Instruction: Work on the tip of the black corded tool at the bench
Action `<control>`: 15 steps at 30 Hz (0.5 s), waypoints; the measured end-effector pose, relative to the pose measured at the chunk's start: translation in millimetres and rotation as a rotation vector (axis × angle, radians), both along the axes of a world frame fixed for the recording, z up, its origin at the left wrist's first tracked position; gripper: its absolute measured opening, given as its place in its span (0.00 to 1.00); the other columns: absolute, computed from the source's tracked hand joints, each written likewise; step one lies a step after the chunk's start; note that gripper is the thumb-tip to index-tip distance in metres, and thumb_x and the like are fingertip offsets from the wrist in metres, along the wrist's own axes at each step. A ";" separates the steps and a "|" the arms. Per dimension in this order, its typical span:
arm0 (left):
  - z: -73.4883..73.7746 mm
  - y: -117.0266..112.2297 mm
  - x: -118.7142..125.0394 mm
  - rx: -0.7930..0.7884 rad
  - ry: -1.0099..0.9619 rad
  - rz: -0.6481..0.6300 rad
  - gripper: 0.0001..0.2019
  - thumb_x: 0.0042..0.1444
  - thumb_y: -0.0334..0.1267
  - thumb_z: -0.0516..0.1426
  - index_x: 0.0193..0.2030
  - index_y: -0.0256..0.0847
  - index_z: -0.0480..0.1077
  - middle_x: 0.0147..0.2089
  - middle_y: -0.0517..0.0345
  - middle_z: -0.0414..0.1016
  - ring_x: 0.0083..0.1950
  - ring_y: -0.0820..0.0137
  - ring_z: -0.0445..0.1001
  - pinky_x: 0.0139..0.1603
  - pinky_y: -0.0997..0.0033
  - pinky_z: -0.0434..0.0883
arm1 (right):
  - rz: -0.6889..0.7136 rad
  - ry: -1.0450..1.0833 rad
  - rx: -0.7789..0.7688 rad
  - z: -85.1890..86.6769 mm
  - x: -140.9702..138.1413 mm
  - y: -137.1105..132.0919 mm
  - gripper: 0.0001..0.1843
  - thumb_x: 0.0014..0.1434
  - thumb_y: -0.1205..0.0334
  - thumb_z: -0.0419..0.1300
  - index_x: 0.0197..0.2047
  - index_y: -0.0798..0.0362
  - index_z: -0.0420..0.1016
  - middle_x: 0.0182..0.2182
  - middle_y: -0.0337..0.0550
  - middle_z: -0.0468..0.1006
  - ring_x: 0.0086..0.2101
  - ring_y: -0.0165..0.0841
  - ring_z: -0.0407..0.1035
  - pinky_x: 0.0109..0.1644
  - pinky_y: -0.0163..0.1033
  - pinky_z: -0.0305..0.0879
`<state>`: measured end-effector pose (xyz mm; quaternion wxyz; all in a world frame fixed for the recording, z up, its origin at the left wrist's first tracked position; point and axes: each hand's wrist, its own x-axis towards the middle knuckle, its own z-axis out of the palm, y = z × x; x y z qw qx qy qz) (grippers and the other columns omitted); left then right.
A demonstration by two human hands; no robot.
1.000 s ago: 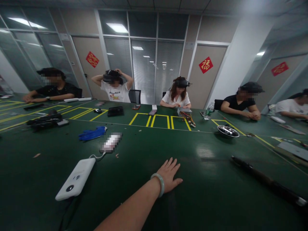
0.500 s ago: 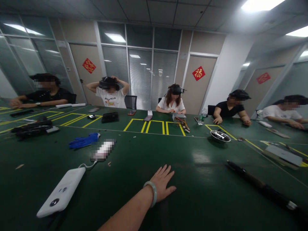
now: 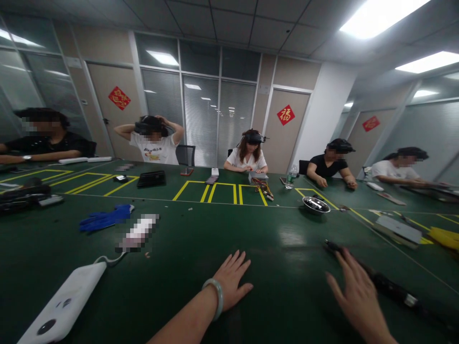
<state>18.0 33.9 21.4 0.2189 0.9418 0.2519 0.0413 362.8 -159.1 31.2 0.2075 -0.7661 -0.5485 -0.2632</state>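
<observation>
My left hand (image 3: 232,279), with a pale green bangle (image 3: 218,298) at the wrist, rests flat on the green tabletop (image 3: 279,306), its fingers spread and nothing in them. On the right, my right hand (image 3: 355,289) reaches in with its fingers stretched out and thumb apart. It is over or just beside a long black rod-shaped tool (image 3: 392,286) with a silver band. The hand hides part of that tool; whether they touch, I cannot tell. To the left lie a blue glove (image 3: 105,218) and a white power bank (image 3: 66,301), cabled to a blurred-out phone-like object (image 3: 138,232).
A shiny metal bowl (image 3: 316,205) stands beyond my right hand. Across the table are a water bottle (image 3: 289,177), a metal box with coloured wires (image 3: 258,178) and yellow tape outlines (image 3: 234,193). Several people with headgear sit along the far side. A grey flat box (image 3: 398,231) lies at right.
My right hand has come into view from the lower right, near the black tool. The view has turned slightly right, shifting things left. My left hand stays flat on the table.
</observation>
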 end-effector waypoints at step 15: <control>-45.0 -12.5 31.2 0.069 0.028 -0.119 0.39 0.53 0.39 0.53 0.70 0.59 0.39 0.72 0.72 0.40 0.71 0.49 0.38 0.70 0.46 0.43 | 0.870 0.455 -0.536 3.4 -208.5 98.0 0.29 0.65 0.47 0.46 0.66 0.45 0.55 0.65 0.41 0.55 0.64 0.40 0.47 0.68 0.50 0.43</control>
